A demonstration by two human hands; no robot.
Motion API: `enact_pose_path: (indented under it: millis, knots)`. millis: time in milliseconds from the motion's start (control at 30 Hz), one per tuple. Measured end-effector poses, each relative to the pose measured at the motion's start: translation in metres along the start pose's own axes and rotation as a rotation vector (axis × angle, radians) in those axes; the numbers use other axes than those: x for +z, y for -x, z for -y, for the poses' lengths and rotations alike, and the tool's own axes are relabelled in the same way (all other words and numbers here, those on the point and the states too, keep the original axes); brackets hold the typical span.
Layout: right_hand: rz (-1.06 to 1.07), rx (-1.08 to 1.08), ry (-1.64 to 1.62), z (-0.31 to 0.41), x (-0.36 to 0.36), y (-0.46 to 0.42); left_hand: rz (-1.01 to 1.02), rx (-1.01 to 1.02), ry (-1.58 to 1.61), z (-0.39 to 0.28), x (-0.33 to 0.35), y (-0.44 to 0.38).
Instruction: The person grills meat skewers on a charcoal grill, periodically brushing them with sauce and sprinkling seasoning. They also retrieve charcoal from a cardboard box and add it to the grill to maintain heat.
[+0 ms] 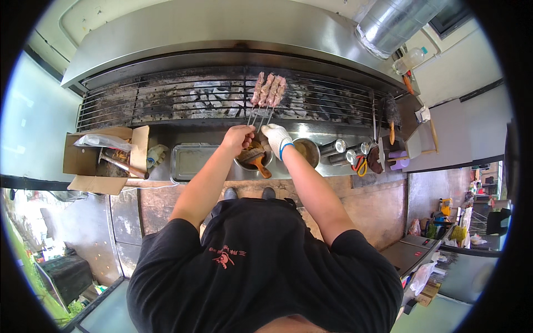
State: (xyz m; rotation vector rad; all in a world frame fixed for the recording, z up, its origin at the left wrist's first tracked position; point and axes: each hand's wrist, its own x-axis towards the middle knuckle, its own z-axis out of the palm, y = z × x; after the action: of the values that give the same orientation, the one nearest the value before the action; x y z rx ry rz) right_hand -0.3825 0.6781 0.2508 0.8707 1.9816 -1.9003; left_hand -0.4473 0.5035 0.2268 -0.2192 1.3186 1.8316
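Observation:
Several meat skewers (269, 90) lie side by side over the grill grate (166, 98), above pale and grey charcoal. Their metal ends point towards me. My left hand (239, 137), bare, is closed on the skewer ends at the left. My right hand (276, 138), in a white knit glove with a blue cuff, is closed on the ends at the right. Under my hands stands a round metal bowl (270, 161) of dark sauce, with a wooden-handled basting brush (260, 165) resting in it. A second metal bowl (306, 152) stands to the right, partly behind my right wrist.
At left are a cardboard box (79, 156) with a hammer (125, 165), a glove (156, 155) and a metal tray (189, 162). To the right stand metal shakers (333, 147), scissors (362, 167), tongs (376, 120) and a wire brush (391, 114). A metal hood (216, 25) overhangs the grill.

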Motion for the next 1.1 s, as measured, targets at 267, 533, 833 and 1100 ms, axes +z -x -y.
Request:
enact_pose_path:
  millis: [267, 533, 833, 1100]
  knots:
    - [0.039, 0.049, -0.044, 0.008, -0.001, 0.01, -0.006, -0.003, 0.077, 0.01, -0.007, 0.008]
    - [0.034, 0.071, -0.246, -0.036, -0.055, 0.09, -0.106, 0.108, 0.024, 0.042, -0.032, 0.112]
    - [-0.035, -0.012, -0.422, -0.11, -0.16, 0.158, -0.588, 0.116, -0.219, 0.228, -0.136, 0.198]
    - [-0.032, 0.044, -0.48, -0.161, -0.208, 0.178, -0.683, -0.589, -0.586, 0.421, -0.181, 0.294]
